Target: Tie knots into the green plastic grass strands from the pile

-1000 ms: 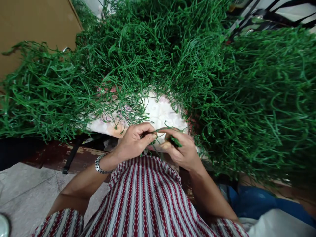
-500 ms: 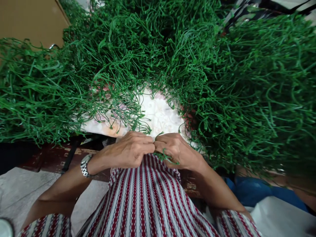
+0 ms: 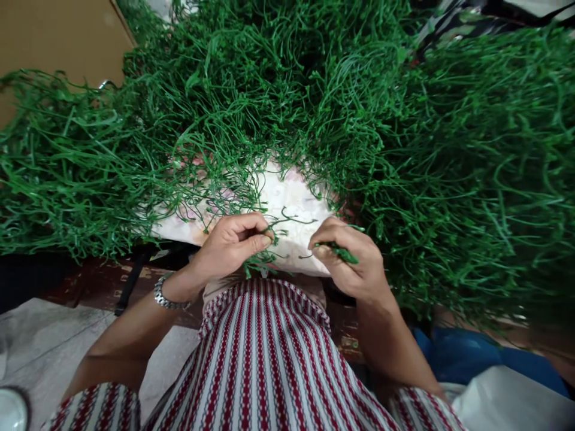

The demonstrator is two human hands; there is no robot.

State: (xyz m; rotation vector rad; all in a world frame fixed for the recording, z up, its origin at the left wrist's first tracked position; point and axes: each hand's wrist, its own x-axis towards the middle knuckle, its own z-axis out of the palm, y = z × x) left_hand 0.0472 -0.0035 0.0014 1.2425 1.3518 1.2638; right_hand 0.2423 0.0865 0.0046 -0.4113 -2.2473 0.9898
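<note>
My left hand (image 3: 236,242), a metal-band watch on its wrist, is closed with thumb and forefinger pinching thin green stems (image 3: 287,216) whose forked tips stick out to the right. My right hand (image 3: 353,257) is curled closed around a short green bundle of stems (image 3: 345,255), its end showing between the fingers. A gap separates the two hands, both above the near edge of a pale flowered cloth (image 3: 294,194). Whether the stems are plastic or real plant, I cannot tell.
Large tangled heaps of green stems (image 3: 471,167) surround the cloth at left, back and right. A brown board (image 3: 58,42) stands at the back left. Blue fabric (image 3: 467,353) and a white sheet (image 3: 507,395) lie at the lower right. A round white-rimmed object (image 3: 12,410) is at the lower left.
My hands were together at the cloth's near edge. They have since moved apart, right hand to the right and both slightly farther up, each with green stems in it.
</note>
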